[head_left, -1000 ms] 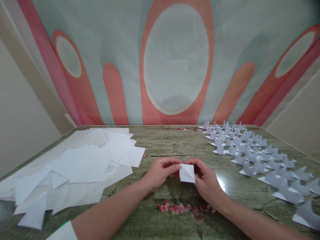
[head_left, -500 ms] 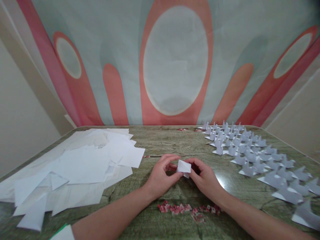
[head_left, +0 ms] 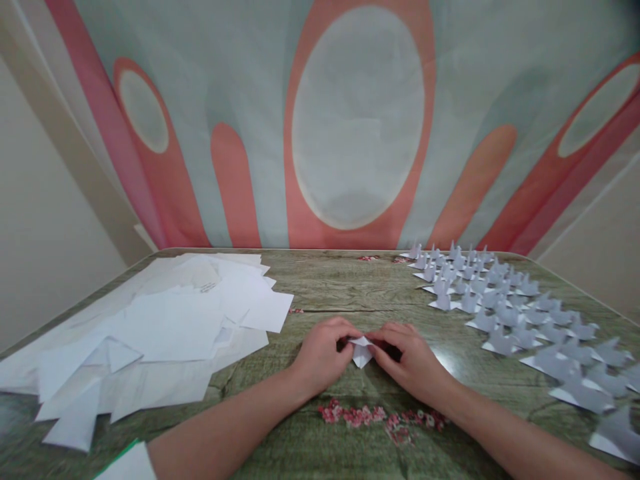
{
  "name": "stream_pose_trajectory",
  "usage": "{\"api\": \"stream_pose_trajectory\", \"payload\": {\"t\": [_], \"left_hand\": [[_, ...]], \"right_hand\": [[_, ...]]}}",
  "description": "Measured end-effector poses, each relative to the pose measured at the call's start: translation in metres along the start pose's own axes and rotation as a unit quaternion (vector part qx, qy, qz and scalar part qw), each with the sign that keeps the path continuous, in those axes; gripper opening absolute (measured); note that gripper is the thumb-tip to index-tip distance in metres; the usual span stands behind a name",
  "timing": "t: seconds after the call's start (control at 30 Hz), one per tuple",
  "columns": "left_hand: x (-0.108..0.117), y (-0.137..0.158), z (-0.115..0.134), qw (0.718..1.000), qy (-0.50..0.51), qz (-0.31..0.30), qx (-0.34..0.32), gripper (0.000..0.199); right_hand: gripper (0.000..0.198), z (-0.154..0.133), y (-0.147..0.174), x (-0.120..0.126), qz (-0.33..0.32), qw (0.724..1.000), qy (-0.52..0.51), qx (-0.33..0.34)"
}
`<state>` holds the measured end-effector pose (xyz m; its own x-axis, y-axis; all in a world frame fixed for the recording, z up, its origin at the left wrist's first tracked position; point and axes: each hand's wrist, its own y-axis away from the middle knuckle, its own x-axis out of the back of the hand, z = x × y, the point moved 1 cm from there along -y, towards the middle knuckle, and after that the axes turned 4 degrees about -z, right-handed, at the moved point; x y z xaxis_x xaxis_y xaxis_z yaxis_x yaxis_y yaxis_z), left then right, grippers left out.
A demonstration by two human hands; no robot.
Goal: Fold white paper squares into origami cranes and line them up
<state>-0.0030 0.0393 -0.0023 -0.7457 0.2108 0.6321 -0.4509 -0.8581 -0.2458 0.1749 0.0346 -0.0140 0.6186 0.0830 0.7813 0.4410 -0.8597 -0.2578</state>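
Observation:
A small folded white paper (head_left: 363, 355) is held between both hands over the middle of the table, its lower part tapering to a point toward me. My left hand (head_left: 325, 353) pinches its left side between thumb and fingers. On the other side, my right hand (head_left: 407, 353) grips the paper the same way. Fingertips of both hands nearly meet at its upper edge and cover part of the folds.
Loose white sheets (head_left: 175, 323) lie heaped on the left, with a folded piece (head_left: 75, 417) at the near end. Several rows of white origami birds (head_left: 500, 313) stand along the right. The wood-patterned table (head_left: 320, 280) ends at a painted backdrop (head_left: 357, 120).
The fingers have closed in over the folded paper. Its flat square face has turned, and a pointed part now faces me. The whole view has shifted slightly.

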Motion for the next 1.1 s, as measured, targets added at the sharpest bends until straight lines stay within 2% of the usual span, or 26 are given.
{"api": "stream_pose_trajectory", "payload": {"t": [0.27, 0.4, 0.73, 1.1], "left_hand": [[0.004, 0.002, 0.001, 0.993, -0.113, -0.03, -0.01, 0.029], [0.005, 0.001, 0.002, 0.989, -0.144, -0.038, -0.023, 0.027], [-0.001, 0.002, -0.004, 0.994, -0.096, -0.055, -0.021, 0.029], [0.0, -0.003, -0.002, 0.996, -0.08, -0.047, 0.002, 0.023]], "right_hand": [[0.026, 0.001, -0.003, 0.019, -0.078, 0.99, -0.11, 0.035], [0.025, 0.006, -0.005, 0.021, -0.093, 0.987, -0.123, 0.039], [0.023, 0.009, -0.007, 0.017, -0.102, 0.984, -0.136, 0.058], [0.021, 0.01, -0.005, 0.015, -0.098, 0.986, -0.13, 0.032]]}}
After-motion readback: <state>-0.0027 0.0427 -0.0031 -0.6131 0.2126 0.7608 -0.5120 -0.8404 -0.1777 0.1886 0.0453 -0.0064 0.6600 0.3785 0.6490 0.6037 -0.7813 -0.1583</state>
